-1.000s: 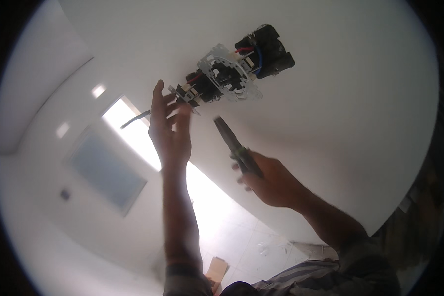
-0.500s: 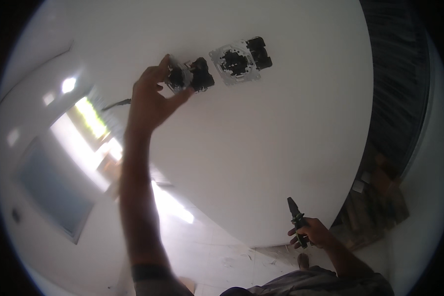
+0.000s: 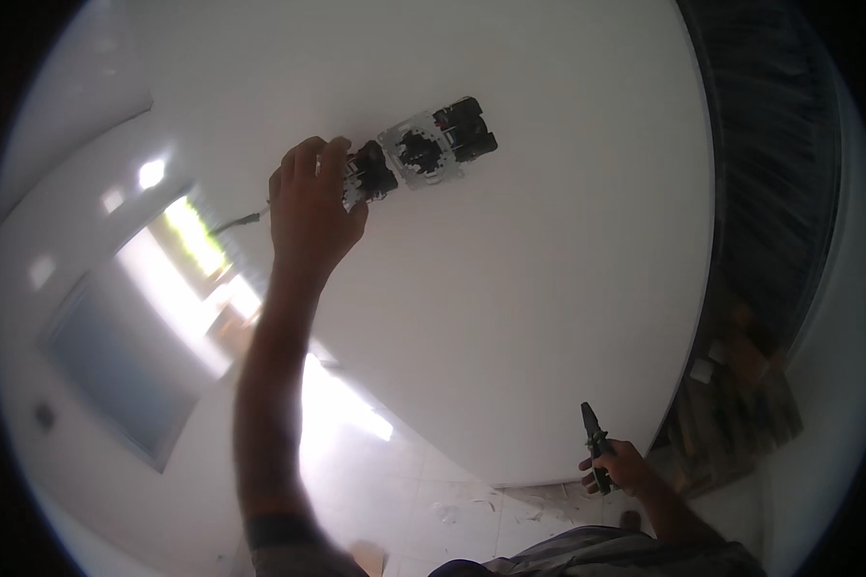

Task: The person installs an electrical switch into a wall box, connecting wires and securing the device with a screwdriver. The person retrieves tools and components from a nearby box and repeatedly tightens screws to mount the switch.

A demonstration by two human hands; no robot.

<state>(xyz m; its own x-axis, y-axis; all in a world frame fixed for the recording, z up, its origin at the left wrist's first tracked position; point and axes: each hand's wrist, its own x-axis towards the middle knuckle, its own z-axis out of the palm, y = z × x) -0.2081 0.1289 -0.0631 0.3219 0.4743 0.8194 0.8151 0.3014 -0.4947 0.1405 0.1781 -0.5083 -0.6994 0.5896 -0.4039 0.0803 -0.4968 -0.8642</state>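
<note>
High on the white wall (image 3: 510, 288), two electrical socket inserts sit side by side with no cover plates. My left hand (image 3: 316, 197) reaches up and is closed round the left insert (image 3: 371, 173), fingers over its left part and thumb under its lower edge. That insert's metal frame is mostly hidden by the hand; its black module shows to the right. Just beside it, the right insert (image 3: 420, 152) shows a light metal frame with a black centre and a black module. Low at the right, my right hand (image 3: 625, 466) grips dark pliers (image 3: 597, 442), jaws pointing up.
A dark cable end (image 3: 236, 223) sticks out past the wall's left edge. Bright openings and a blue-grey panel (image 3: 120, 361) lie to the left. At lower right, wooden pieces (image 3: 731, 433) stand beyond the wall's edge. Pale floor tiles (image 3: 433, 510) lie below.
My left hand has turned and closed further over the left insert, covering its frame. The view has shifted slightly. My right hand still holds the pliers low down.
</note>
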